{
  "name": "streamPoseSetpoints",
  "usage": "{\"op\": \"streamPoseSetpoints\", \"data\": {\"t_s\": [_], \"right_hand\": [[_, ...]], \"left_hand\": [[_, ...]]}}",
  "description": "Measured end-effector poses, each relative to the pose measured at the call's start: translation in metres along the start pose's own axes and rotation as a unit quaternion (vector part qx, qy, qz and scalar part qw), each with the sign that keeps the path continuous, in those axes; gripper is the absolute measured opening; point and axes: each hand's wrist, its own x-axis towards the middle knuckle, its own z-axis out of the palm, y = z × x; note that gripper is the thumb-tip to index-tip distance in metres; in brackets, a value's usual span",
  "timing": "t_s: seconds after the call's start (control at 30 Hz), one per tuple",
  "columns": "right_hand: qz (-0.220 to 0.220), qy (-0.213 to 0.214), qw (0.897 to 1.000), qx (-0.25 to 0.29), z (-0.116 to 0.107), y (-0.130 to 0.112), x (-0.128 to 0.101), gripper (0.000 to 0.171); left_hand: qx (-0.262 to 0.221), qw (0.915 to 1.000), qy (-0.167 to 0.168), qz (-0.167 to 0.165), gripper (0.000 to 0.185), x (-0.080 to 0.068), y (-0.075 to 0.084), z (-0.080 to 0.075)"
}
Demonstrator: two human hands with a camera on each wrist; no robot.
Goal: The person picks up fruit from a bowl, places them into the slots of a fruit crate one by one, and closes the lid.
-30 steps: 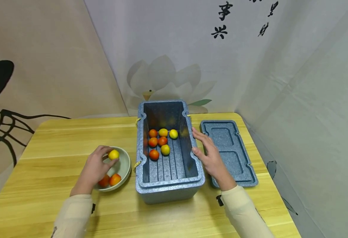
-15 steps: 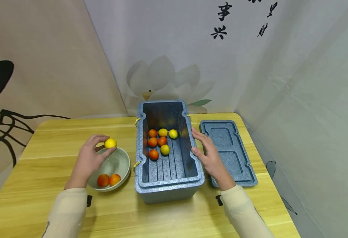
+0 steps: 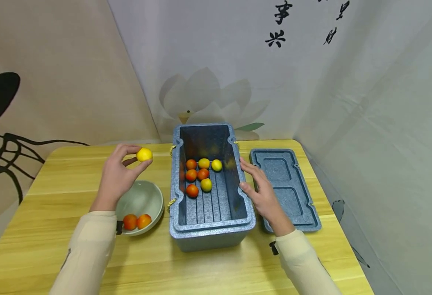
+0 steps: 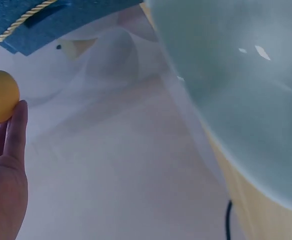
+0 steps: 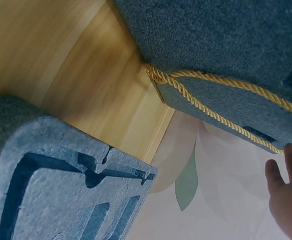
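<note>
My left hand (image 3: 117,174) pinches a yellow lemon (image 3: 144,154) between thumb and fingers, above and beyond the bowl. In the left wrist view the same lemon (image 4: 1,96) sits at the fingertips. Two orange-red fruits (image 3: 144,221) lie in the pale green bowl (image 3: 158,205), left of the box. The grey-blue foam box (image 3: 216,229) stands without its lid in the middle. On its floor are several red-orange fruits (image 3: 192,191) and yellow fruits (image 3: 206,184). My right hand (image 3: 262,196) rests on the box's right rim with extended fingers.
A grey foam lid (image 3: 286,188) with recessed panels lies right of the box. Yellow rope handles (image 5: 211,112) hang on the box's sides. The wooden table (image 3: 64,180) meets a printed cloth backdrop (image 3: 201,61) behind and a pale cloth on the right.
My left hand has lifted the lemon out of the bowl and moved it up and away from me. The right hand stays on the box rim; the view shifts slightly.
</note>
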Motion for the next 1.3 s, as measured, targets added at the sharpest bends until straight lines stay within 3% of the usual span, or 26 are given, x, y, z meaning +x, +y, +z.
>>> {"op": "streamPoseSetpoints", "data": {"t_s": [0.17,0.4,0.67,0.97,1.3], "right_hand": [[-0.006,0.002,1.000,-0.006,0.001,0.027,-0.002,0.052],[-0.009,-0.001,1.000,0.001,0.002,0.031,-0.003,0.051],[0.005,-0.005,1.000,0.000,-0.001,-0.010,0.000,0.049],[0.003,-0.009,1.000,-0.010,-0.002,-0.011,0.002,0.046],[0.007,-0.006,1.000,-0.008,-0.002,-0.013,0.001,0.046]], "left_hand": [[-0.011,0.9995,0.005,0.029,0.039,0.014,0.015,0.005],[-0.012,0.9984,-0.002,0.055,0.039,0.031,0.033,0.007],[-0.004,0.9954,-0.032,0.090,0.037,0.047,0.048,0.013],[-0.005,0.9905,-0.053,0.127,0.038,0.059,0.065,0.024],[-0.003,0.9882,-0.093,0.121,0.036,0.073,0.085,0.036]]}}
